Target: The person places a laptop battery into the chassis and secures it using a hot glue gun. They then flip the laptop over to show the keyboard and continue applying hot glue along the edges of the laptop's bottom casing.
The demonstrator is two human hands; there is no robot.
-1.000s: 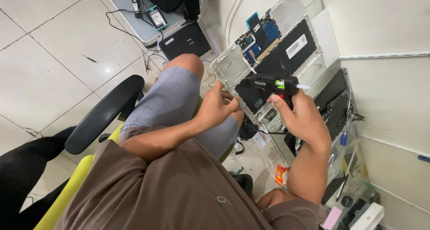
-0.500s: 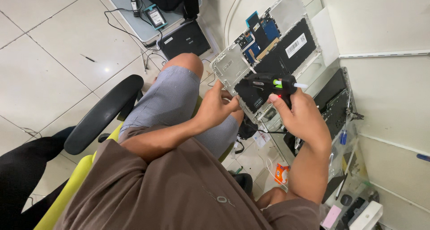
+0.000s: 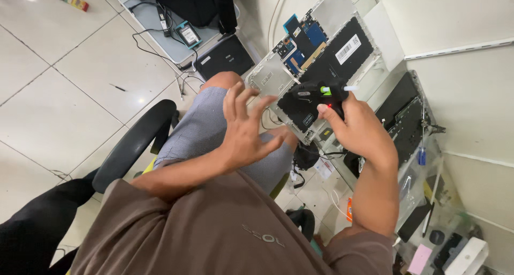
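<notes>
My right hand [image 3: 357,129] grips a black glue gun [image 3: 317,92] with a green trigger part, a small red light and a white stick at its back. The gun hangs over an opened laptop base [image 3: 321,50] that shows a black battery and blue circuit boards. My left hand [image 3: 243,126] is lifted above my knee with its fingers spread and nothing in it, just left of the laptop's near edge.
A second black keyboard part [image 3: 400,120] lies to the right on the glass desk [image 3: 428,200], with a blue-handled screwdriver [image 3: 422,155]. A chair armrest [image 3: 134,144] is at my left. A closed black laptop [image 3: 224,56], cables and small devices lie on the tiled floor.
My left hand has come off the laptop's edge, lifted and spread its fingers. The right hand still holds the glue gun in nearly the same spot.
</notes>
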